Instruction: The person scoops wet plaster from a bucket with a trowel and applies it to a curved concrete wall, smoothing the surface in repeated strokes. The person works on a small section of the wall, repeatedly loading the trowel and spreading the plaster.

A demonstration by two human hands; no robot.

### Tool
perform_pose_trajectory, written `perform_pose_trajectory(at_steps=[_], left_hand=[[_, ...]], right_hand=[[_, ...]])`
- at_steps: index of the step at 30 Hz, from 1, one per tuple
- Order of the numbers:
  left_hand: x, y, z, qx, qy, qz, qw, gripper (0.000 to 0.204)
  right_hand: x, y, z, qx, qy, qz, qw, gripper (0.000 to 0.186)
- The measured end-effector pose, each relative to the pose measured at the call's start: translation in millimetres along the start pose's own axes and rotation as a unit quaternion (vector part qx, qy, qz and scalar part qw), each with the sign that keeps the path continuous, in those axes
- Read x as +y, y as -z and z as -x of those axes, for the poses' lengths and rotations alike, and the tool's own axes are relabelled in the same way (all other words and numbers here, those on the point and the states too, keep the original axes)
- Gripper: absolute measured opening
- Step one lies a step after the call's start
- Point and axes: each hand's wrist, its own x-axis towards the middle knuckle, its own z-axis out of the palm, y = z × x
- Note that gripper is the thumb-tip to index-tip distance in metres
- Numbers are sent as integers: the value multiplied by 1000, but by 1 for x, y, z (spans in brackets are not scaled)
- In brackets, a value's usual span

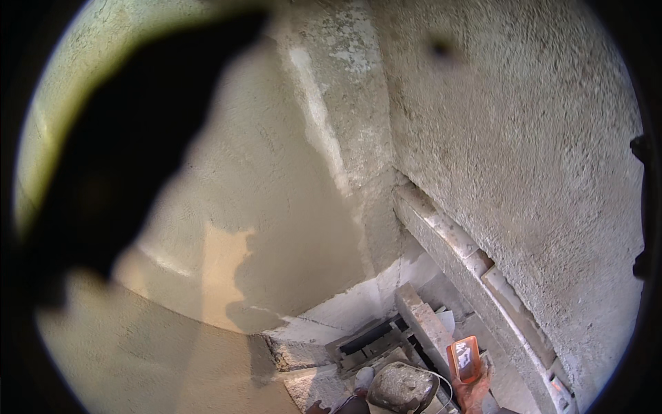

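Observation:
A large dark, blurred shape [117, 159] fills the upper left, very close to the lens and reaching in from the left edge. It may be my left arm or hand in a dark sleeve, but no fingers show. My right hand is not visible. Behind the shape is a smooth, freshly plastered wall [276, 193] that meets a rough grey plastered wall [517, 138] at an inside corner. A shadow [303, 276] falls across the lower part of the smooth wall.
Far below, a round bucket of grey mortar [403, 386] stands on the floor beside an orange rectangular container [464, 359]. A long concrete block [427, 321] and dark debris lie nearby. A ledge of blocks [455, 241] runs along the foot of the rough wall.

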Motion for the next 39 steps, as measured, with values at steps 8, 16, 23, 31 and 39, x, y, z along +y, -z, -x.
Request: perform_pose_trajectory(at_steps=[8,16,23,31,39], left_hand=[[-40,62,-4,14,50,11,999,72],[-24,93,-34,-56,35,184,981,79],[-87,90,24,-160,-100,471,861,87],[-75,115,-48,-155,-35,-8,987,54],[-53,147,-84,-155,-78,77,982,20]], right_hand=[[-235,-54,-75,35,236,360,902,84],[-591,-82,-123,42,304,255,917,64],[-746,-86,-126,194,436,173,861,57],[-623,-89,-126,102,354,72,927,57],[-386,-88,-80,33,213,218,952,63]])
